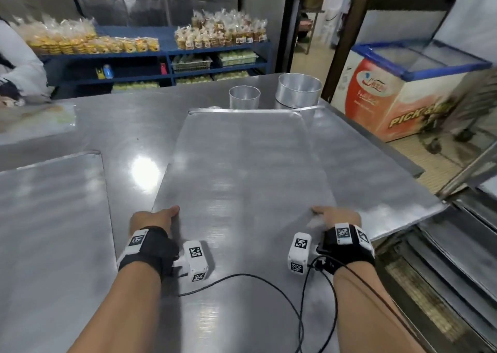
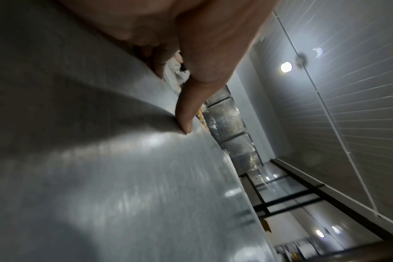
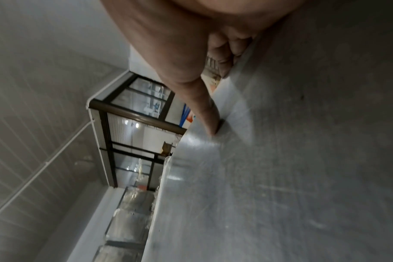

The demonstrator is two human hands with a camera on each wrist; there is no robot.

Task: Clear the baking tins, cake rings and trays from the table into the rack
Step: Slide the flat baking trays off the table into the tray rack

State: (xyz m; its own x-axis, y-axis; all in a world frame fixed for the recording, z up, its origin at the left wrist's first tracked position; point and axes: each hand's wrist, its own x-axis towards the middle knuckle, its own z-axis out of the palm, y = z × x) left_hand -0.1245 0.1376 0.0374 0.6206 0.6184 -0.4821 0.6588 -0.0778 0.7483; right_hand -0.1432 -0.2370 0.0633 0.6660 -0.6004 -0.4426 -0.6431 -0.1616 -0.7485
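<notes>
A large flat metal tray (image 1: 242, 164) lies lengthwise in front of me over the steel table (image 1: 129, 116). My left hand (image 1: 158, 217) grips its left edge, and my right hand (image 1: 333, 215) grips its right edge. In the left wrist view the thumb (image 2: 191, 99) presses on top of the tray (image 2: 101, 159) while the fingers curl under its edge. The right wrist view shows the same hold, with the thumb (image 3: 200, 99) on the tray (image 3: 303, 159). Two round tins, a small one (image 1: 244, 97) and a bigger one (image 1: 300, 90), stand beyond the tray's far end.
Another flat tray (image 1: 53, 218) lies on the table to my left. The rack (image 1: 457, 245) with trays in its slots stands close on my right. A chest freezer (image 1: 403, 89) is behind it. A person in white (image 1: 18, 65) works at the far left, before blue shelves (image 1: 161, 54).
</notes>
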